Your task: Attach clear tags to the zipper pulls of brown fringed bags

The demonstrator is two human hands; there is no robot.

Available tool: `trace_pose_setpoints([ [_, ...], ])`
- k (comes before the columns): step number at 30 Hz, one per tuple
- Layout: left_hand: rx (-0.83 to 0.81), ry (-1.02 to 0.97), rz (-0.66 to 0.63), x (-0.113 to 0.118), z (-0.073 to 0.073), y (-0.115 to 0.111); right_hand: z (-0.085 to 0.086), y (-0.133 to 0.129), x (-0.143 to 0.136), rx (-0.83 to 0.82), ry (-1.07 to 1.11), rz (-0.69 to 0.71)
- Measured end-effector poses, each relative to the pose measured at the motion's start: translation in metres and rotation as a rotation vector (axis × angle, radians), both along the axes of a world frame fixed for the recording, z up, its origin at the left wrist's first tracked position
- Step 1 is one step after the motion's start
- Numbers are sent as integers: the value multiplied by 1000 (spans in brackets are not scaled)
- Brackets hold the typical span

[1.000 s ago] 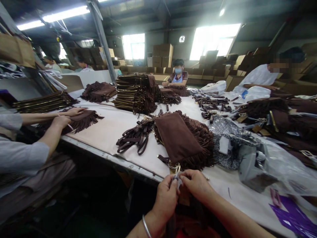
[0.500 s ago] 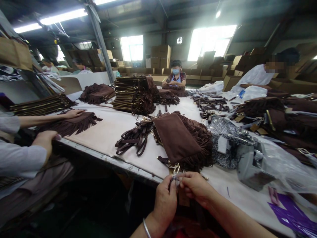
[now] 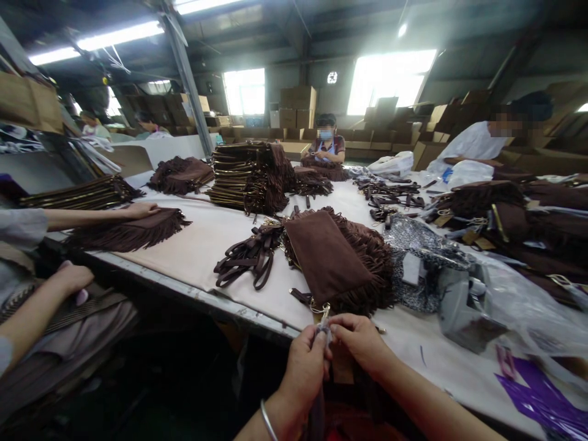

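At the table's front edge my left hand [image 3: 304, 361] is closed, thumb on top, around a strap end wrapped in clear plastic [image 3: 323, 331]. My right hand [image 3: 361, 344] pinches at the same plastic from the right. A gold-coloured metal clasp [image 3: 326, 310] sticks up just past my fingertips, with a pale string loop beside it. Right behind lies a dark brown fringed pouch [image 3: 328, 260] on top of a pile of others. Several brown wrist straps [image 3: 245, 260] lie bundled left of that pile. My fingers partly hide what they hold.
A tall stack of zipped pouches [image 3: 243, 174] stands farther back. Right of my pile are a speckled plastic-wrapped bundle [image 3: 416, 266], a grey tape dispenser [image 3: 468, 306] and purple plastic [image 3: 537, 395]. At left, a co-worker's hand [image 3: 142, 210] rests on a fringed pouch [image 3: 138, 229].
My right fingers have shifted slightly on the plastic, and more of the wrapping shows at my left thumb. The co-worker's nearer hand at left has dropped away from the table edge.
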State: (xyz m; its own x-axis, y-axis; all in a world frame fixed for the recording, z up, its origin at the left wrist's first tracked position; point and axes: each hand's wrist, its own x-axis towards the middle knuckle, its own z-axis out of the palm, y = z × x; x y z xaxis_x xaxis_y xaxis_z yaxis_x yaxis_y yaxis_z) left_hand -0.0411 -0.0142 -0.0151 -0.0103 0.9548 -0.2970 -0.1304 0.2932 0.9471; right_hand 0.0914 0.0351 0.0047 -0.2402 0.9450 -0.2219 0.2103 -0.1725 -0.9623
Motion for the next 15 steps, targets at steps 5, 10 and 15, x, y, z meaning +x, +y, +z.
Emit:
trace_pose_setpoints([
  [5,-13,-162,1,0,-3,-1,11,8,2,114,-159,124],
  [10,0,-245,9,-1,-4,-4,10,9,-1,186,-315,97],
  [15,-17,-332,-24,-3,-3,-3,9,15,-1,64,-323,123],
])
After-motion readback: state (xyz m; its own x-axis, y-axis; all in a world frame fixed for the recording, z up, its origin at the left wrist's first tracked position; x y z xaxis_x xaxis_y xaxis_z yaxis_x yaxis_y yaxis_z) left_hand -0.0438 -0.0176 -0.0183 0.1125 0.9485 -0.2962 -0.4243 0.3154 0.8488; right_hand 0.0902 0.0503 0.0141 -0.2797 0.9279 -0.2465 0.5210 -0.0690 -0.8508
